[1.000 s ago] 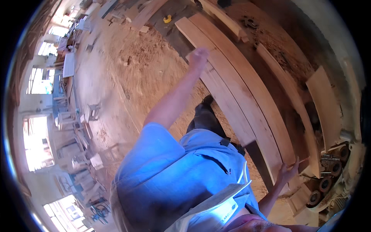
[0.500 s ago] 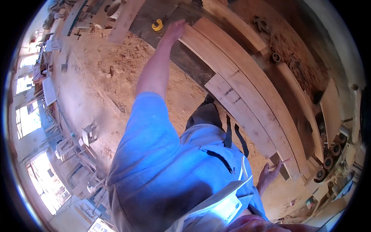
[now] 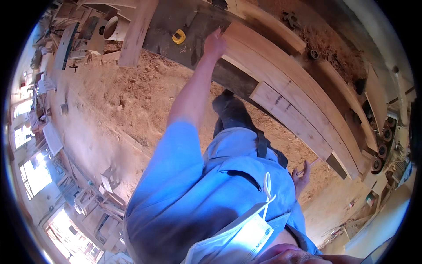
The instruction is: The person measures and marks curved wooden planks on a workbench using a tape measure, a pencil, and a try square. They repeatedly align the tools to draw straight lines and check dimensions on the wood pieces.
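Long wooden boards lie side by side on a dark bench top [image 3: 162,22]. My left hand [image 3: 214,45], arm stretched far forward, is closed at the far end of the middle board [image 3: 274,79], its fingertips partly hidden. Beyond that board lies a longer one [image 3: 303,72], and on the near side a shorter board [image 3: 292,121] with dark marks across it. A thin reddish pencil [image 3: 313,162] sticks out of my right hand [image 3: 300,178], whose fingers are bent around it, off the near edge of the boards. Left of my left hand rests a yellow tape measure [image 3: 178,36].
Another plank [image 3: 132,37] sticks out over the bench's left part. More timber [image 3: 345,94] lies beyond the boards, near several round wheels [image 3: 382,152] and a pipe [image 3: 401,97]. Sawdust covers the floor [image 3: 118,97]; wooden frames and offcuts [image 3: 96,200] stand at left.
The view has shifted, so the boards appear farther right. My right hand with the pencil has drawn back from the boards' near end. My left hand stays at the middle board's far end.
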Motion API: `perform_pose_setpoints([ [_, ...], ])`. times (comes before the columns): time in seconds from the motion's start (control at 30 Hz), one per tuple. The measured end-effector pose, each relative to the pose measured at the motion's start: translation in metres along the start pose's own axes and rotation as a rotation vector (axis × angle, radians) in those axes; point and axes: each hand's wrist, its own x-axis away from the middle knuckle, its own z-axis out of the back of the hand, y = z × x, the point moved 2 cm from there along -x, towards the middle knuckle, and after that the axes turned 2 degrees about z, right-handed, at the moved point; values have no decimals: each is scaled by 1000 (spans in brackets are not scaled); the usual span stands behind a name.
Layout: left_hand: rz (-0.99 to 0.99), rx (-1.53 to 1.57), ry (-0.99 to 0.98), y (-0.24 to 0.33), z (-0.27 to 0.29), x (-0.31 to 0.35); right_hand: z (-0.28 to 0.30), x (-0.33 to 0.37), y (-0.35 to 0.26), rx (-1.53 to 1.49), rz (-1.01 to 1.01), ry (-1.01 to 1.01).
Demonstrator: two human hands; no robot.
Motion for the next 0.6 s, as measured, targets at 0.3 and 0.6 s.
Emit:
perform_pose_setpoints([
  [0.3,296,639,-498,-14,62,-32,-55,-121,-167,142,260,101],
  [0.6,87,813,-821,2,11,-124,-61,-152,-172,285,133,21],
])
